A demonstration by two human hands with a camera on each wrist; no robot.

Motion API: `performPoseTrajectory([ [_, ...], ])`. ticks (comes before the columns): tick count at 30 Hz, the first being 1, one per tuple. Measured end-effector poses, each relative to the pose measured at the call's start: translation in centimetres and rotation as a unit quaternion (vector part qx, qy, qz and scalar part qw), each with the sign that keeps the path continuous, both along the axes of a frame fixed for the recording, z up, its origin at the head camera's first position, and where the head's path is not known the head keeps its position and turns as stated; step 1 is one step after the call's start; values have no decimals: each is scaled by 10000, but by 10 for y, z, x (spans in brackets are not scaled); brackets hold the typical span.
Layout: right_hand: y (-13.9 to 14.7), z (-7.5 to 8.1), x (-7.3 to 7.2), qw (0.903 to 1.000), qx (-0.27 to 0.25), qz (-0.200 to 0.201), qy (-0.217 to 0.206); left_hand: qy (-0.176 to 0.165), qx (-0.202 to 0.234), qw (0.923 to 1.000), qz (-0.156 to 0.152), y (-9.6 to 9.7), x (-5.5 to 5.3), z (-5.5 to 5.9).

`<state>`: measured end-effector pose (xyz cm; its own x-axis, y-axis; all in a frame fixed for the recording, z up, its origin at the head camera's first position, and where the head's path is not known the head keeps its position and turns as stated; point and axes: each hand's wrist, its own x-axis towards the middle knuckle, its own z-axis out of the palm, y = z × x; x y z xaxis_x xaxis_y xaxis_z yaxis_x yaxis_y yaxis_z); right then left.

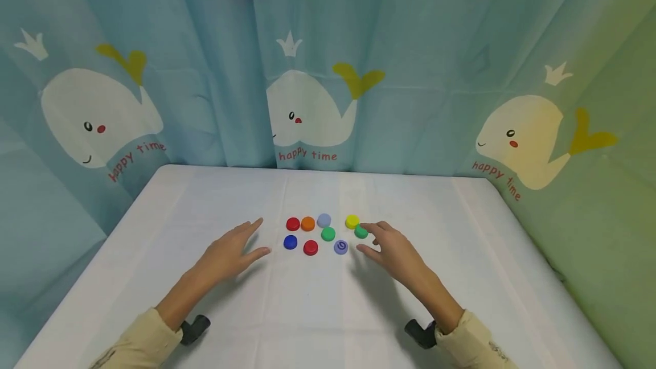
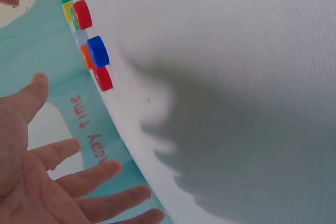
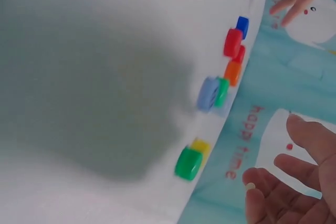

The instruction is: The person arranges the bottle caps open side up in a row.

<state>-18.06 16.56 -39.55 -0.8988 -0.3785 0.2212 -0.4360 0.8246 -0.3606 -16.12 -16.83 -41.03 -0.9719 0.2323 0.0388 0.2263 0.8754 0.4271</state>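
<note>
Both hands, left hand (image 1: 230, 252) and right hand (image 1: 392, 249), spread and holding nothing; green cap (image 1: 361, 232) at centre frame likely light, rigid, slippery—pinch its rim.

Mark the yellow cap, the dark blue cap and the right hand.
yellow cap (image 1: 352, 221), head view, top face.
dark blue cap (image 1: 290, 242), head view, top face.
right hand (image 1: 395, 248), head view, back of the hand.

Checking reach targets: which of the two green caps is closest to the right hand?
The green cap just below the yellow cap, at the right hand's fingertips; the other green cap sits mid-cluster.
</note>
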Motion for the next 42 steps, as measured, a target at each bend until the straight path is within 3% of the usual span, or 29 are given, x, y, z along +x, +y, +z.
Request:
performPoseTrajectory([
  [6,-26,7,-10,9997,45,190,-132,465,386,9982,52,2,-3,0],
  [11,-43,9,-15,9974,-232,401,-544,752,705,9946,133,5,-4,2],
  [19,-55,6,-25,9950,-461,430,-770,19,495,9976,488,12,-14,6],
  [25,-66,5,-34,9921,-447,578,-1015,-248,501,9968,567,13,-27,6],
  [35,-93,-1,-39,9883,-412,521,-1375,-982,933,9901,367,21,-42,1],
  [42,-109,-17,-36,9925,-49,516,-1112,-1170,1286,9848,-23,25,-46,-4],
])
